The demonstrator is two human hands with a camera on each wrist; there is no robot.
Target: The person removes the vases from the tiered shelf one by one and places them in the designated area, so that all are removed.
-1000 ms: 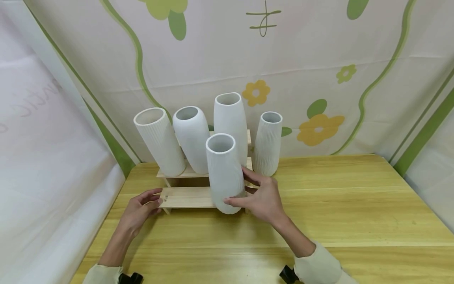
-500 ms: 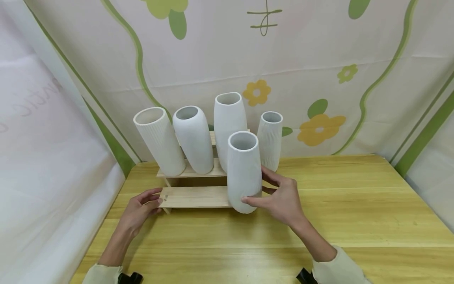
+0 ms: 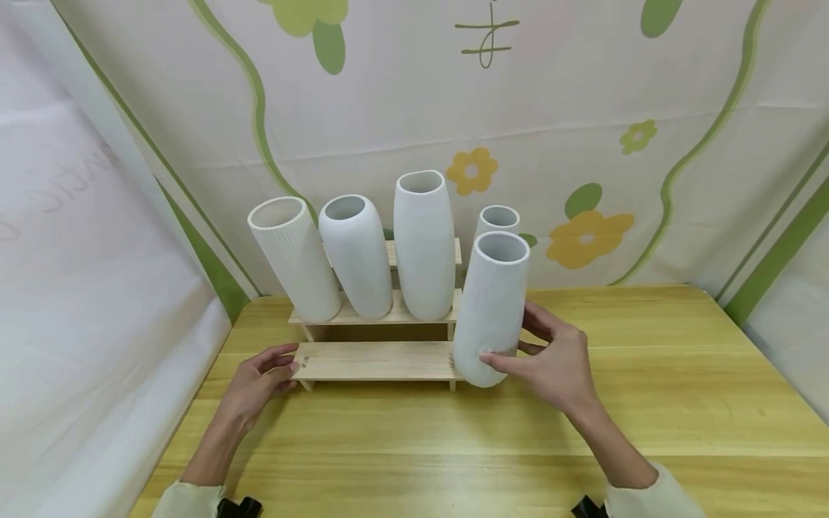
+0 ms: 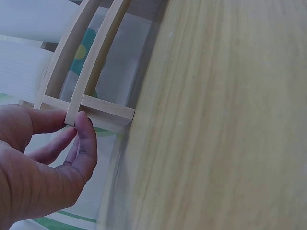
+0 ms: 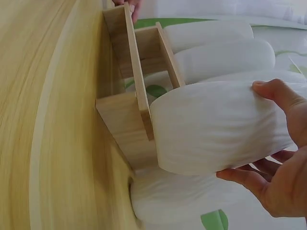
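Note:
My right hand [image 3: 557,360] grips a white vase [image 3: 490,316] low on its side, thumb in front and fingers behind. In the head view the vase leans slightly and overlaps the right end of the bottom step of a tiered wooden stand [image 3: 378,360]. The right wrist view shows faint wavy relief on the vase [image 5: 216,127] and its base beside the step's edge. My left hand [image 3: 259,381] pinches the left end of that bottom step between thumb and fingers, seen closely at the stand [image 4: 79,91] in the left wrist view.
On the middle step stand a ribbed white vase [image 3: 298,266], a smooth rounded vase [image 3: 359,262] and a tall vase [image 3: 424,252]. Behind the held vase, another white vase [image 3: 497,217] is mostly hidden. A flower-print cloth [image 3: 388,108] hangs behind the wooden table [image 3: 648,403].
My right hand has carried the vase rightward along the bottom step to its right end, baring the step and now covering most of the rear right vase. My left hand has stayed put.

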